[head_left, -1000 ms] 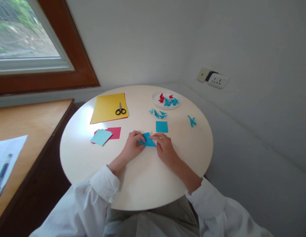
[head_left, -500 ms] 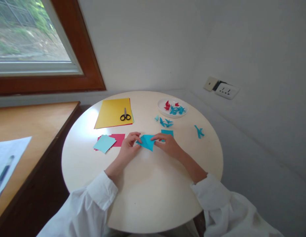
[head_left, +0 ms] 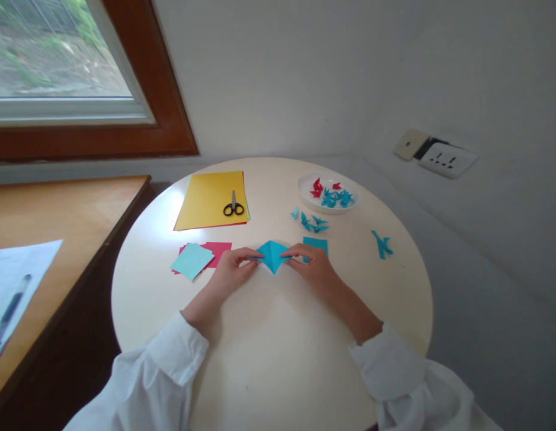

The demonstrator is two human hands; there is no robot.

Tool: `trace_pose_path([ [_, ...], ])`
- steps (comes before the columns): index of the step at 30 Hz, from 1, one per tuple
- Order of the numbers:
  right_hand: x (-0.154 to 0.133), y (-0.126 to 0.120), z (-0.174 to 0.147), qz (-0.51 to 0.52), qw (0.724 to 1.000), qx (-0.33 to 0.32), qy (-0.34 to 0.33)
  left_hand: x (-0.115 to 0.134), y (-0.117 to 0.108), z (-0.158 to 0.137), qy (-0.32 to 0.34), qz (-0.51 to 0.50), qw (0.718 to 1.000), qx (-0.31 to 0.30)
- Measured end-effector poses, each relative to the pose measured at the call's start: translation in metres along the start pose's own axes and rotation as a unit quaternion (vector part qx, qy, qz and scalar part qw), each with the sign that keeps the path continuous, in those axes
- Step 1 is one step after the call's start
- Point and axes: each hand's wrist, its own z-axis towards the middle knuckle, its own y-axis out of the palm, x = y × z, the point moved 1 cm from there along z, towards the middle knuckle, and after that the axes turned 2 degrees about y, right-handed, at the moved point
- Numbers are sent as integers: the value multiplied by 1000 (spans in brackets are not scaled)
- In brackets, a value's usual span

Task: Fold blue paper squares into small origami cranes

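Note:
A blue sheet of origami paper with a crease down its middle is stretched between my hands, one corner pointing toward me. My left hand pinches its left corner between thumb and fingers. At the opposite corner, my right hand grips the paper the same way. Partly behind the right fingers lies a flat blue square. Left of my left hand, a light blue square rests on several pink-red squares. Several small folded blue paper cranes sit beyond my right hand.
A white plate at the back right holds red and blue folded pieces. Black-handled scissors lie on large yellow sheets. Blue paper strips are near the right table edge. A wooden desk with a pen stands left.
The blue paper has turned so that it is spread symmetrically, with a corner toward me and its crease showing. Both hands now hold opposite corners. The camera view has shifted slightly.

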Motion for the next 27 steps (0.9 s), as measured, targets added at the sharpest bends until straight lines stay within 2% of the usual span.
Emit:
trace_pose_path([
  [5,2,0,1,26,999,9,20,1,-3,1,21,9,1000,-2],
  [14,0,12,-2,71,993,27,89,4,7,-2,13,-26,1000,5],
  [19,-2,16,-3,47,995,33,87,0,9,-2,12,-41,999,21],
  [23,-4,16,-3,18,997,24,78,-6,12,-1,19,-39,999,10],
  [27,-4,19,-3,43,996,29,73,-10,15,-2,19,-26,999,17],
])
